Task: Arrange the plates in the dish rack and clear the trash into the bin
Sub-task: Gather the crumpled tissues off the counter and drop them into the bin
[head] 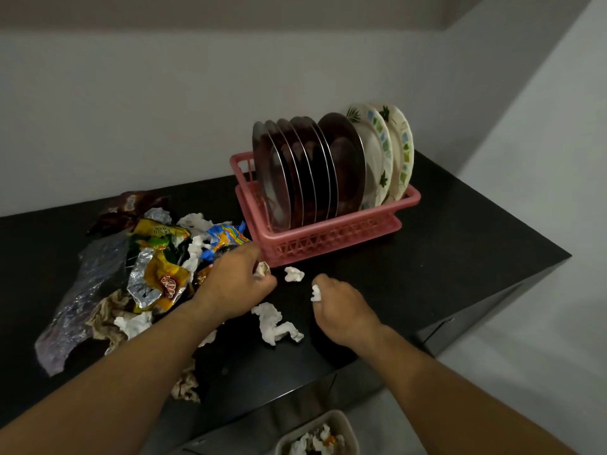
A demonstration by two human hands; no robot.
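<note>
A pink plastic dish rack (328, 239) stands toward the back of the black countertop (460, 251), filled with upright plates: a row of round steel plates (308, 172) on its left side and a few cream plates with green leaf and square patterns (395, 152) at its right end. To the left of the rack lies a heap of trash, with crumpled yellow and silver snack wrappers (157, 270), a blue wrapper (226, 233), a grey foil bag (82, 290) and wads of white tissue mixed in. The left hand (236, 287) reaches to the rack's front corner, its fingers curled and pinching a small crumpled tissue scrap (261, 269). The right hand (343, 311) hovers just over the counter nearby, fingertips drawn together around a small white tissue piece (316, 293). Between the two hands a loose white tissue ball (294, 274) sits on the counter, and a longer twisted white tissue (274, 323) lies nearer the counter's front edge. Below that edge, a pale beige bin (346, 425) on the floor already holds tissue and wrapper scraps.
</note>
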